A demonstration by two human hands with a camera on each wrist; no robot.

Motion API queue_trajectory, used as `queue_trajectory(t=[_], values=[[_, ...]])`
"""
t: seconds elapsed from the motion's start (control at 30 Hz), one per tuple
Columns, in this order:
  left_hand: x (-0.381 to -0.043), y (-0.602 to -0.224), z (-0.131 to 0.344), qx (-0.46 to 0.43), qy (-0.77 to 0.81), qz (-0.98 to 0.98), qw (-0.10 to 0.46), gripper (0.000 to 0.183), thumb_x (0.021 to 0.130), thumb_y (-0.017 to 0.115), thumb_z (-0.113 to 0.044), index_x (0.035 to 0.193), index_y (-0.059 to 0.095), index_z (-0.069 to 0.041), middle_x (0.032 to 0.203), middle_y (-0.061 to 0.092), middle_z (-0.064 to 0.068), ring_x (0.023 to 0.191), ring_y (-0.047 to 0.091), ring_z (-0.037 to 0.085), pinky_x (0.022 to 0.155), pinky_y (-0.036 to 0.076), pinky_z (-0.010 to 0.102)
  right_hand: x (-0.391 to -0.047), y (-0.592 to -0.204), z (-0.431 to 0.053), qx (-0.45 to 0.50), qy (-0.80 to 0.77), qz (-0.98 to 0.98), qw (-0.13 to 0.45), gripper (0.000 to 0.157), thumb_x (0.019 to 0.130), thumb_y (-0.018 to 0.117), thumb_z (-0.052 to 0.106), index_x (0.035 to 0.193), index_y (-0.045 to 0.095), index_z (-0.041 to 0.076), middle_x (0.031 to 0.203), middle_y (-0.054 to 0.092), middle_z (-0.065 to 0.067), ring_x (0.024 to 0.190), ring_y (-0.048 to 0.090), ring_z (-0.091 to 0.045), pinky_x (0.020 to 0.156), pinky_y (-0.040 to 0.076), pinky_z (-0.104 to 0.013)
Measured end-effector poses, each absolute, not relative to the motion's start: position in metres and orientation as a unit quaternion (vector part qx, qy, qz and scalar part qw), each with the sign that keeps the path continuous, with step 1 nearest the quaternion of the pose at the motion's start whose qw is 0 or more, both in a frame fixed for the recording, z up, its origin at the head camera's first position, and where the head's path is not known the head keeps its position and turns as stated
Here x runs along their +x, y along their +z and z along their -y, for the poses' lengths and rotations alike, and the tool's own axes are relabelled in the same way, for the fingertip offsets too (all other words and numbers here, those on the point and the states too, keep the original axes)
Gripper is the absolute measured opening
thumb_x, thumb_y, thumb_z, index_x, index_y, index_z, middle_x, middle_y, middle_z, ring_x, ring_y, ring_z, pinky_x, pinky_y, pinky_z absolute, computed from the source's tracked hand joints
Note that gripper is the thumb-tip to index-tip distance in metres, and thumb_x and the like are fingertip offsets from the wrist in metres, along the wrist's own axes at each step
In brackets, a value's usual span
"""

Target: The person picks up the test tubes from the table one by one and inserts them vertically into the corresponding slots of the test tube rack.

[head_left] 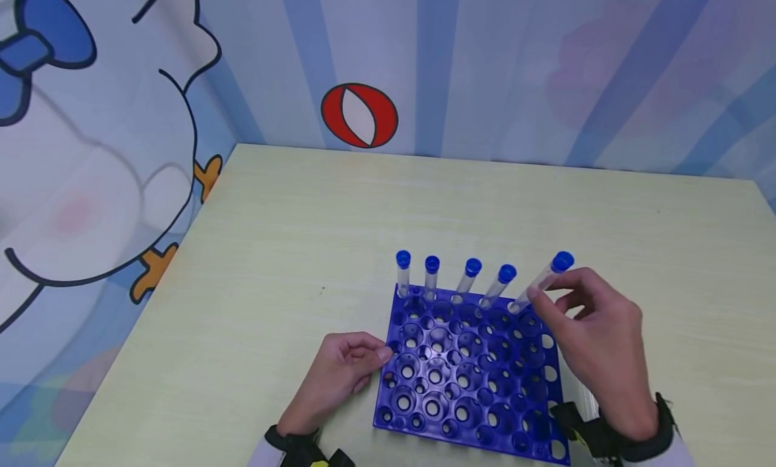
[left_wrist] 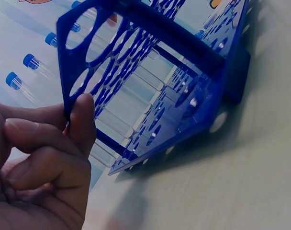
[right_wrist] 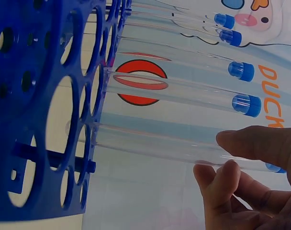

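Note:
A blue test tube rack (head_left: 473, 441) with round holes stands on the table. Along its far edge several clear tubes with blue caps rise from the holes, one being the leftmost tube (head_left: 403, 273). At the rack's left side, my left hand (head_left: 339, 369) pinches the top plate's edge between thumb and forefinger, seen closely in the left wrist view. Over the far right corner, my right hand (head_left: 606, 349) pinches the rightmost test tube (right_wrist: 160, 143) below its cap. That tube leans right, its lower end in a hole of the rack.
The pale wooden table (head_left: 273, 251) extends around the rack. A printed backdrop (head_left: 485, 69) with a red ball picture stands behind it. Something clear (head_left: 587, 403) lies beside the rack under the right wrist, mostly hidden.

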State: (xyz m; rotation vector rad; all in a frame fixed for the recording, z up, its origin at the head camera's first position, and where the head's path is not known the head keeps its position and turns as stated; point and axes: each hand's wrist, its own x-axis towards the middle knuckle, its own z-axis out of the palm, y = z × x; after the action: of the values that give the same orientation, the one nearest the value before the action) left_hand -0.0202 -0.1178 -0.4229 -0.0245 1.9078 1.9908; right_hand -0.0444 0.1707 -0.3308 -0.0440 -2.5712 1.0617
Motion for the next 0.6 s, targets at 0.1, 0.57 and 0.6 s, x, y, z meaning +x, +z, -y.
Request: queue_trajectory(t=[0.1,0.57,0.6], values=[[-0.02,-0.423,0.1176,-0.012,0.707,-0.68,0.192,0.032,0.084,0.066,-0.025,0.097,0.064,0.004,0.068,0.058,0.005,0.045,0.038,0.007,0.043,0.031,0.018,-0.045,-0.3323,-0.1707,-0.013,0.369,0.913,0.172,0.018,0.08,0.072,0.022,0.092,0.064,0.011,0.082,0.065,-0.001,0.066,0.052,-0.003,0.055,0.04,-0.013],[-0.0206,-0.4232,0.1161,-0.024,0.705,-0.68,0.199,0.032,0.084,0.067,-0.026,0.097,0.064,0.003,0.068,0.06,0.003,0.045,0.039,0.008,0.043,0.031,0.018,-0.0471,-0.3399,-0.1708,-0.001,0.351,0.928,0.128,0.02,0.082,0.07,0.026,0.091,0.062,0.01,0.089,0.067,-0.009,0.068,0.058,-0.017,0.046,0.044,-0.024],[-0.0205,-0.4235,0.1159,-0.024,0.706,-0.68,0.198,0.031,0.084,0.067,-0.025,0.096,0.064,0.004,0.068,0.06,0.003,0.045,0.039,0.008,0.043,0.031,0.018,-0.0471,-0.3405,-0.1709,0.0,0.35,0.928,0.126,0.02,0.082,0.07,0.026,0.091,0.062,0.01,0.089,0.066,-0.009,0.068,0.058,-0.017,0.046,0.044,-0.025]])
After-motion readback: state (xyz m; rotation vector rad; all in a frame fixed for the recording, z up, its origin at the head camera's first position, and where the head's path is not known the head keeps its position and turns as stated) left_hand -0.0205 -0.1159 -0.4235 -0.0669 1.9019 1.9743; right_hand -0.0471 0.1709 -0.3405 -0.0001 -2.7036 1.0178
